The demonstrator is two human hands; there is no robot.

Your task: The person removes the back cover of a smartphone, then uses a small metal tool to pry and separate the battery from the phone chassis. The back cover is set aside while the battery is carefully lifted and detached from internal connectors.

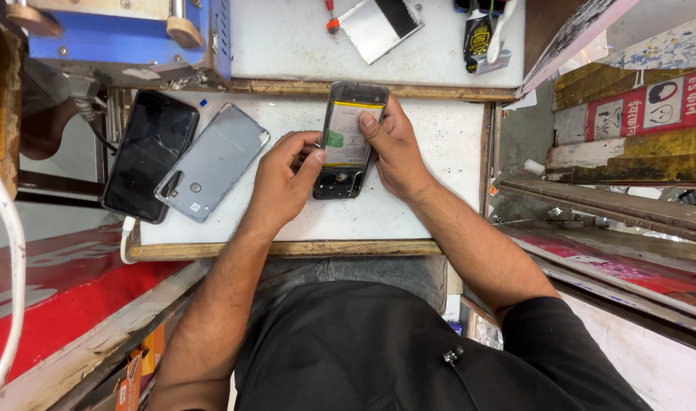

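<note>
on the white board [439, 144], both hands' grip closes on the opened phone [348, 141]: left hand [283, 183], right hand [397, 152].

black phone [150, 154] face up at left of white worktop [439, 144], white cable [126, 236] plugged into near end. grey back cover [212, 160] just beside it, touching, tilted same way. blue machine [127, 34] at far left corner. metal plate [378, 24] on far shelf, red-handled tool [330, 15] beside it. small dark bottle [479, 34] further right. red board [66, 293] below left.
</note>
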